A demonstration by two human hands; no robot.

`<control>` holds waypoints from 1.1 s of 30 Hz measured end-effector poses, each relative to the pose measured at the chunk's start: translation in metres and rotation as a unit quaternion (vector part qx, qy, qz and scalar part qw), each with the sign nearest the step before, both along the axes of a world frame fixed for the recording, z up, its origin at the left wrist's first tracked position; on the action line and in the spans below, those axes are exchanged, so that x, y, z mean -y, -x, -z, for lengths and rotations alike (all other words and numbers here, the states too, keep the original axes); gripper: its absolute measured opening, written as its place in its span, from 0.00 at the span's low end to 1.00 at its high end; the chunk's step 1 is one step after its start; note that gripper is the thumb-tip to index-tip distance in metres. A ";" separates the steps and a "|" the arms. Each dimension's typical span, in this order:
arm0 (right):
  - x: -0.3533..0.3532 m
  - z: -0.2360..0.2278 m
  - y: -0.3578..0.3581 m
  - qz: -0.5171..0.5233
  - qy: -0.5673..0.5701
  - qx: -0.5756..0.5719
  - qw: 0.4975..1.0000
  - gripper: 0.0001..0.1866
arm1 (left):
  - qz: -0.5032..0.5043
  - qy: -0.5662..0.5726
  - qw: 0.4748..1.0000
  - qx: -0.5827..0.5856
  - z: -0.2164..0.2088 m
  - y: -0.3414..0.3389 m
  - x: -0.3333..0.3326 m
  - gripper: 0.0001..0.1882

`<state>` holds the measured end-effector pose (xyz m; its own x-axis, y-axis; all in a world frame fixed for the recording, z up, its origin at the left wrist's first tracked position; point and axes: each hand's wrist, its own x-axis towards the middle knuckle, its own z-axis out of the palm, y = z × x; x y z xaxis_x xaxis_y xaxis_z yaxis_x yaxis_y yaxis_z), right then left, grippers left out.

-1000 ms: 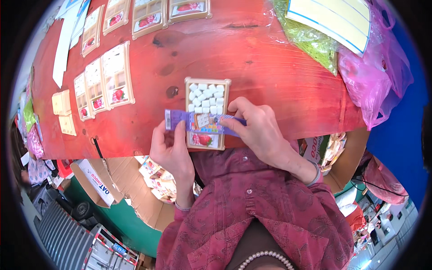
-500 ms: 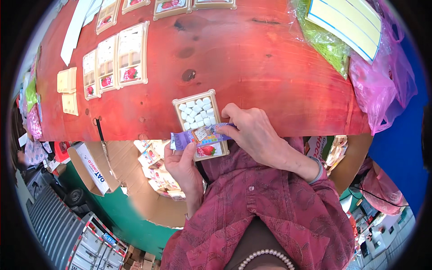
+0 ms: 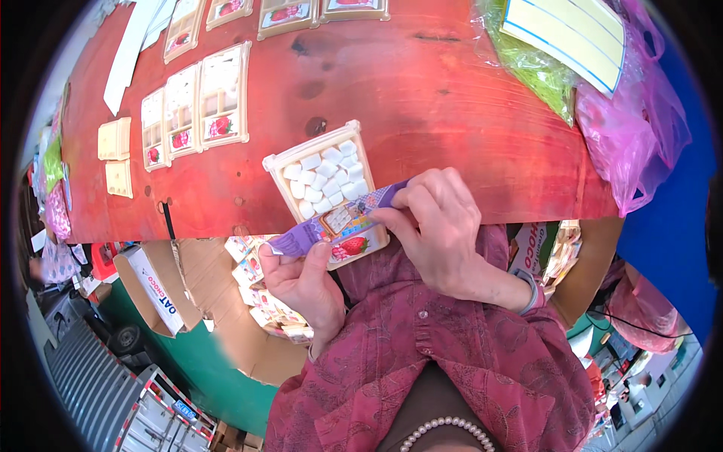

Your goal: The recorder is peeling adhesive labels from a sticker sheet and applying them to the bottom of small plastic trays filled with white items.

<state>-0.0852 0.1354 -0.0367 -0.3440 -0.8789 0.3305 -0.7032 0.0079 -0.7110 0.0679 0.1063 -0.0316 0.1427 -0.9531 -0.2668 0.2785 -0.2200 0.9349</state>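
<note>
I see my left hand (image 3: 301,275) and right hand (image 3: 440,226) with fingers pinched on opposite ends of a purple wrapper strip (image 3: 339,218). It stretches across a cream tray of white candy pieces (image 3: 325,181). The tray overhangs the red tabletop's (image 3: 422,113) near edge.

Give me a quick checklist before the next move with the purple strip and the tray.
1. Left hand pinches the strip at its left end: ok.
2. Right hand pinches the strip's right end: ok.
3. Strip lies across the tray, over its lower part: ok.
4. White pieces all sit inside the tray: ok.
5. Tray fully on the table: not ok, its near end overhangs the edge.
6. Strip stuck down to the tray: cannot tell.
</note>
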 end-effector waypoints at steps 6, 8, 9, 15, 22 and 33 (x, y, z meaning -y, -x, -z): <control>-0.008 -0.009 0.005 -0.049 -0.095 0.506 0.856 0.13 | 0.032 0.091 0.995 0.006 -0.009 0.009 -0.002 0.23; -0.013 -0.007 0.014 -0.096 -0.097 0.693 0.708 0.12 | 0.075 0.118 0.990 -0.027 -0.010 0.008 -0.001 0.24; -0.016 0.000 0.019 -0.094 -0.097 0.693 0.708 0.12 | 0.077 0.117 0.990 -0.026 -0.009 0.006 0.001 0.24; -0.019 0.023 0.043 -0.263 0.093 0.563 0.778 0.09 | 0.280 0.273 0.918 -0.061 -0.008 0.012 0.007 0.16; -0.029 0.028 0.053 -0.308 0.142 0.582 0.739 0.07 | 0.455 0.169 0.867 -0.110 -0.012 0.021 0.015 0.10; -0.037 0.030 0.067 -0.371 0.114 0.547 0.742 0.05 | 0.545 0.089 0.831 -0.066 -0.016 0.033 0.022 0.14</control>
<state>-0.1527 0.1722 -0.0669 0.0351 -0.9247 0.3790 0.5449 -0.3002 -0.7829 0.0351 0.0840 -0.0153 -0.8506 -0.5232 -0.0526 0.1070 -0.2702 0.9568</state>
